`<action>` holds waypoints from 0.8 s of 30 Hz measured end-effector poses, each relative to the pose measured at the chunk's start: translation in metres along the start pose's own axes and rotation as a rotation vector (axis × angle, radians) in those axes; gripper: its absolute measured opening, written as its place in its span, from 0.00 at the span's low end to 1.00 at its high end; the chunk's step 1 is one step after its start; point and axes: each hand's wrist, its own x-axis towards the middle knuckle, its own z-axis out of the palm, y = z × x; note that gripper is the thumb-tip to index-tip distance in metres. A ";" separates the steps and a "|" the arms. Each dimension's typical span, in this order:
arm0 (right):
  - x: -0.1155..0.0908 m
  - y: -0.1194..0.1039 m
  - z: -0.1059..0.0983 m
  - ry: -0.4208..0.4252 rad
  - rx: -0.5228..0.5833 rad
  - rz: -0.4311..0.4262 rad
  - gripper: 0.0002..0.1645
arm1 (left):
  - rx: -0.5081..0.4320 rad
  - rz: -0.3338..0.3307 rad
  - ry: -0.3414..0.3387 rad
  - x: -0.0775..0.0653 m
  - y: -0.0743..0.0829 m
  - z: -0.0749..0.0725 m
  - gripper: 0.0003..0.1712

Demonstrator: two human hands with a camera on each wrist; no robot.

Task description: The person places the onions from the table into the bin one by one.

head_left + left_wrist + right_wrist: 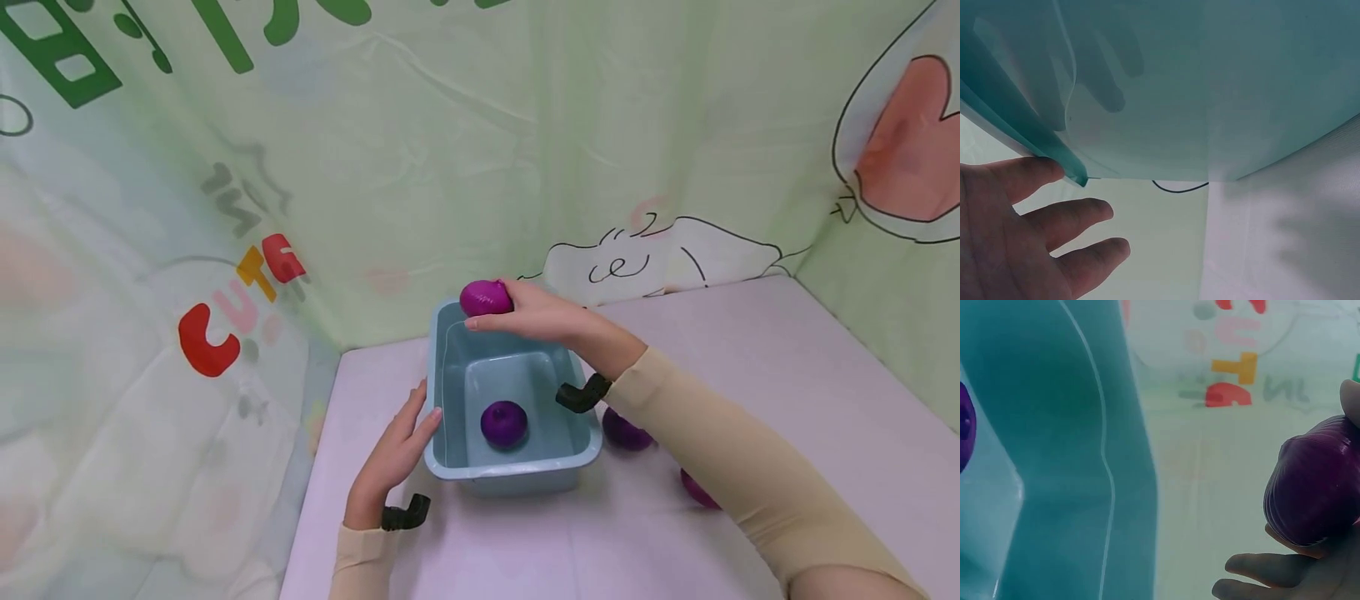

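Note:
A blue plastic basin point(517, 469) stands on the table. Inside it, towards the near end, lies one purple onion point(504, 425). My right hand point(543, 317) reaches across the basin and grips another purple onion point(483, 297) over its far rim. The right wrist view shows the ridged skin of this held onion point(1316, 481) between thumb and fingers. At the basin's left side is my left hand point(393, 450), its fingers extended along the outer wall. In the left wrist view a fingertip of that hand point(1016, 231) meets the basin's rim point(1072, 172).
To the right of the basin a purple onion point(624, 432) sits on the table, partly behind my right wrist. Farther right, my sleeve half covers one more onion point(697, 490). A printed curtain point(450, 167) rises behind the table's far edge and on both sides.

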 end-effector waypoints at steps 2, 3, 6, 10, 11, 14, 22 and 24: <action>0.005 0.001 0.005 -0.017 -0.014 0.003 0.49 | 0.001 -0.018 -0.004 0.000 0.000 0.000 0.38; 0.008 0.002 0.008 -0.022 -0.029 0.008 0.49 | 0.002 -0.023 -0.006 0.001 0.000 0.001 0.38; 0.016 0.009 0.016 -0.040 -0.064 0.017 0.47 | 0.008 -0.020 -0.001 0.001 0.001 0.001 0.38; 0.024 0.019 0.028 -0.072 -0.140 0.020 0.48 | 0.000 -0.004 0.002 0.000 -0.001 0.001 0.37; 0.026 0.021 0.032 -0.078 -0.158 0.017 0.48 | -0.002 -0.005 0.002 0.000 -0.002 0.001 0.37; 0.030 0.025 0.042 -0.089 -0.223 0.008 0.49 | 0.005 -0.012 0.000 -0.002 -0.003 0.001 0.38; 0.040 0.035 0.063 -0.111 -0.327 0.009 0.52 | 0.026 -0.022 -0.001 -0.003 -0.003 0.000 0.39; 0.042 0.037 0.066 -0.104 -0.369 0.015 0.51 | 0.028 -0.022 -0.002 -0.003 -0.004 0.000 0.39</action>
